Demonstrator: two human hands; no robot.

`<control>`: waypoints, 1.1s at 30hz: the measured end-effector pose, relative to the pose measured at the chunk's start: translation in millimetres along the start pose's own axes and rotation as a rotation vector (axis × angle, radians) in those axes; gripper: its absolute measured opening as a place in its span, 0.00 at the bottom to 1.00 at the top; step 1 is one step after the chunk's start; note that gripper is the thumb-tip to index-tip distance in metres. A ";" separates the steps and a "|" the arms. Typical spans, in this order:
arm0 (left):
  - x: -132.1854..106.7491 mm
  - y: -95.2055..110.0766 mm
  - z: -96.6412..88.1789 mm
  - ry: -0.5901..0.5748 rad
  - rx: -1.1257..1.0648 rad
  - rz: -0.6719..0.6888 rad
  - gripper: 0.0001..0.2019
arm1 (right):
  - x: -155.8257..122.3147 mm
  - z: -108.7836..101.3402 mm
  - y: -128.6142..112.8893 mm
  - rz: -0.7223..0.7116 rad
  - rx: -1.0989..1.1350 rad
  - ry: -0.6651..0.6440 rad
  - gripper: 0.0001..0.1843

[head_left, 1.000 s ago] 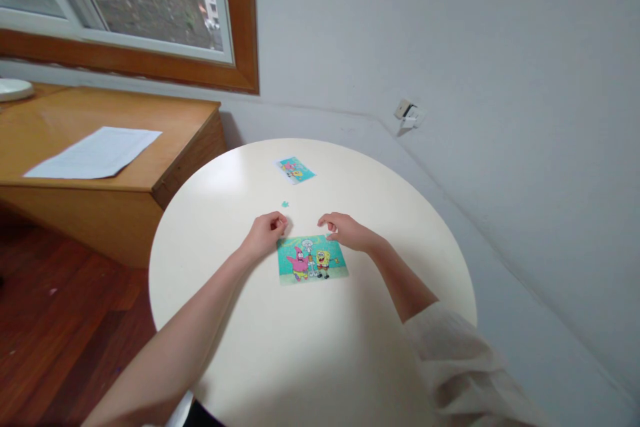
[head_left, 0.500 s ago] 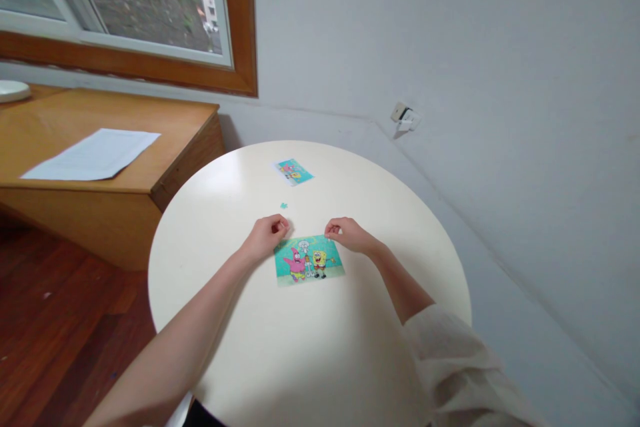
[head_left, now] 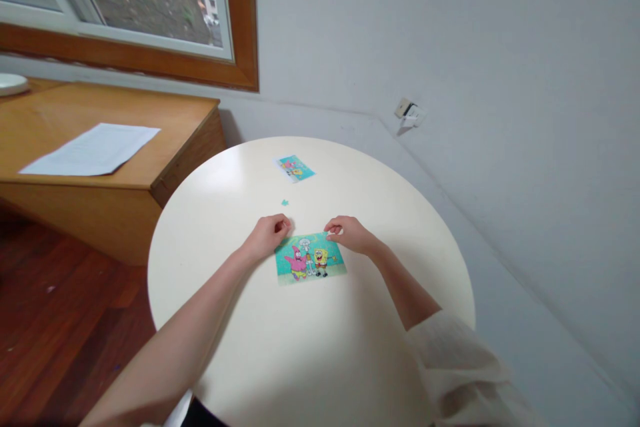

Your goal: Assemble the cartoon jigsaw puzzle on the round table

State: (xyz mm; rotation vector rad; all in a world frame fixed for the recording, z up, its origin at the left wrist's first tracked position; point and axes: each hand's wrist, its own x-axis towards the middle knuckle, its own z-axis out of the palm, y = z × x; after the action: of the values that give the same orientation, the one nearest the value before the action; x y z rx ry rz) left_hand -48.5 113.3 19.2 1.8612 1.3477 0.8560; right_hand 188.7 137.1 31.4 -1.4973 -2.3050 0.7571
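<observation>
A jigsaw puzzle (head_left: 311,261) with a cartoon picture of a pink starfish, a squid figure and a yellow sponge lies flat on the white round table (head_left: 280,347). My left hand (head_left: 270,235) rests at its upper left corner with the fingers curled closed. At the upper right edge, my right hand (head_left: 349,233) has thumb and fingers drawn together, touching the puzzle. What either hand pinches, if anything, is too small to make out. A loose teal puzzle piece (head_left: 285,203) lies beyond my left hand.
Farther back on the table lies a small picture card (head_left: 297,168) with the same cartoon scene. A wooden desk (head_left: 185,113) with a sheet of paper (head_left: 95,150) stands at the left. A wall with a socket (head_left: 410,112) borders the right side.
The view has shifted slightly. Both hands stay at the puzzle's upper corners, with hardly any movement of the fingers.
</observation>
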 end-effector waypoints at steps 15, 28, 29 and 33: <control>-0.3 -1.5 0.6 0.009 0.028 0.005 0.07 | -45.0 39.4 -15.5 -0.170 -0.640 0.108 0.21; -0.1 -0.2 0.6 0.011 0.034 0.015 0.06 | -54.7 32.5 -23.5 -0.163 -0.658 0.309 0.26; -0.2 0.0 0.8 0.012 0.031 0.014 0.06 | -56.2 37.5 -22.9 -0.153 -0.659 0.280 0.27; 0.0 -3.4 2.8 0.029 0.005 0.013 0.06 | -57.4 49.0 -20.6 -0.121 -0.640 0.163 0.26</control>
State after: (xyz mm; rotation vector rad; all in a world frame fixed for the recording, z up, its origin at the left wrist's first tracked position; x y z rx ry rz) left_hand -48.0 113.8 14.8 1.8700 1.3585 0.8898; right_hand 172.4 65.2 5.4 -1.5492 -2.6051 -0.1616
